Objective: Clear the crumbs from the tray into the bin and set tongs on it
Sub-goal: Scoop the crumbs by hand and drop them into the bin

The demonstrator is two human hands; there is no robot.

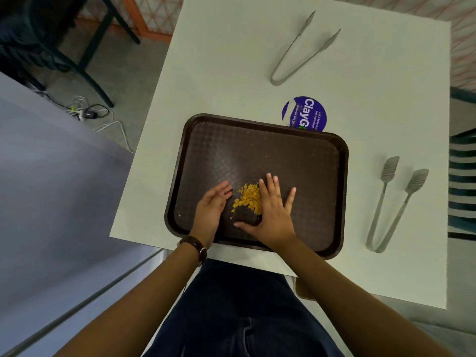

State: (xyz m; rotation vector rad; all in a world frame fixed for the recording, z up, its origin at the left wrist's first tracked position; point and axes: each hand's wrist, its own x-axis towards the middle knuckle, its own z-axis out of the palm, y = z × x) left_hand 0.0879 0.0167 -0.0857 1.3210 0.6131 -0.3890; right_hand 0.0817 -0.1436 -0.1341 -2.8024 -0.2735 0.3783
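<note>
A dark brown tray [304, 161] lies on the white table in front of me. A small heap of yellow crumbs [247, 198] sits on its near middle. My left hand [211, 208] rests on its edge just left of the heap, palm turned toward the crumbs, fingers apart. My right hand [273, 212] lies flat on the tray against the right side of the heap, fingers spread. Slim metal tongs [300, 51] lie on the table beyond the tray. Slotted-head tongs [394, 204] lie to the right of the tray. No bin is in view.
A round blue sticker [305, 113] on the white table [226, 60] is partly covered by the tray's far edge. A grey surface [51, 189] stands at my left. Cables [90, 114] lie on the floor at upper left, and a dark green chair [462, 181] stands at the right.
</note>
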